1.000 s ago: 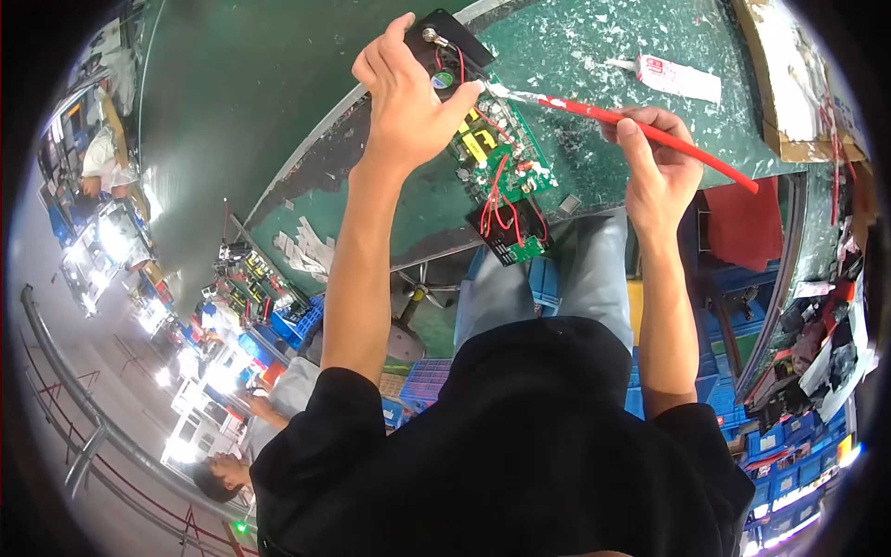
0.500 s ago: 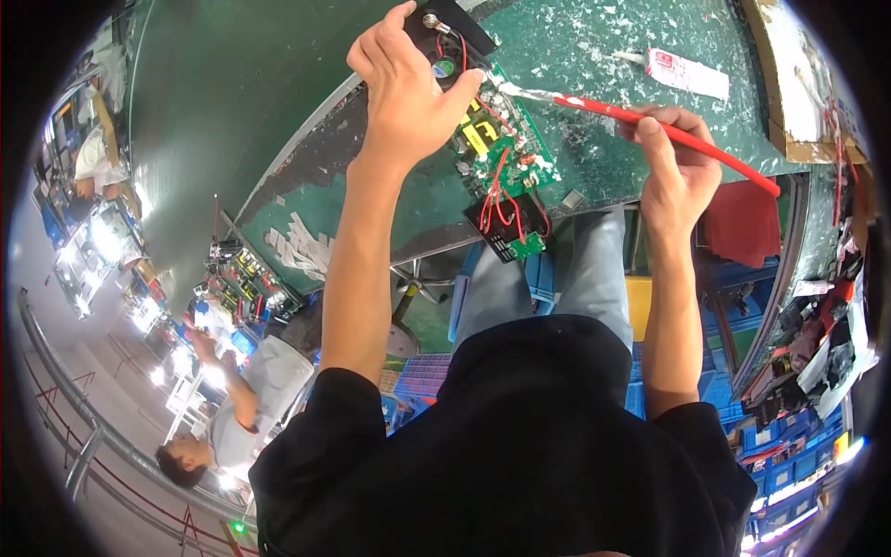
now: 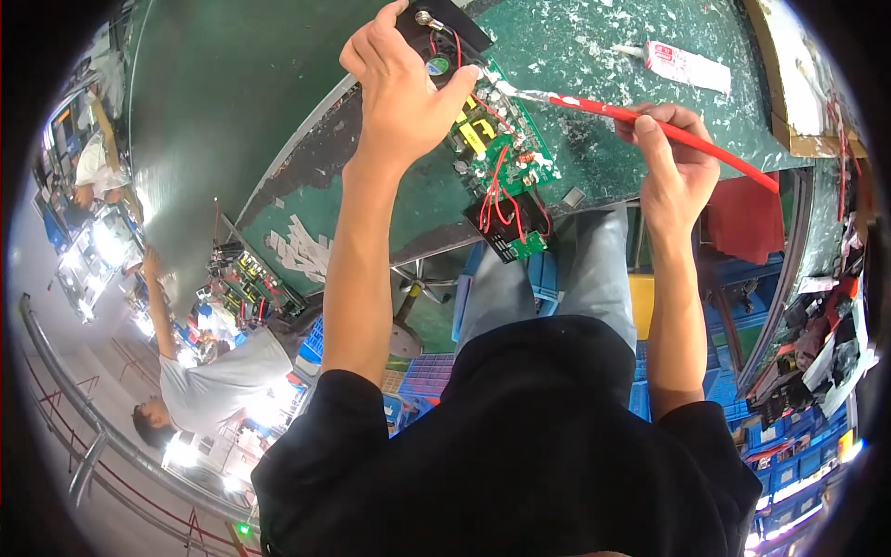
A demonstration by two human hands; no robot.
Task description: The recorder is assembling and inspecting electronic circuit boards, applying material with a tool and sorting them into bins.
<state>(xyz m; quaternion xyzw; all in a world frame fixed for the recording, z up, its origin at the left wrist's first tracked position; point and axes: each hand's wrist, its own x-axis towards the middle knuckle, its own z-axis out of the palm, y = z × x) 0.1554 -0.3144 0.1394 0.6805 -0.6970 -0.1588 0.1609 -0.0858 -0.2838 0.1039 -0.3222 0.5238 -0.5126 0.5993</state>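
Observation:
My left hand [image 3: 399, 102] grips the black panel end of a circuit board [image 3: 524, 139], its thumb beside a small black fan [image 3: 438, 65]. Red wires run from the board to a second black panel [image 3: 501, 223] hanging at the table's near edge. In the fingers of my right hand [image 3: 676, 158] is a thin red-handled brush [image 3: 594, 107], pointing left. White paste coats its tip, which meets the board's upper part near my left thumb. Whether the tip presses on a component cannot be made out.
A white tube [image 3: 687, 67] lies on the green worktable [image 3: 594, 56], which is spotted with white residue. White strips [image 3: 302, 249] and more circuit boards [image 3: 246, 283] are at the left. A cardboard box [image 3: 794, 84] stands at the right. Another person [image 3: 223, 376] works at the far left.
My left hand and the board's upper end have shifted slightly left, and the brush tip stays by the board. The person at the left has moved and stretches an arm toward the table.

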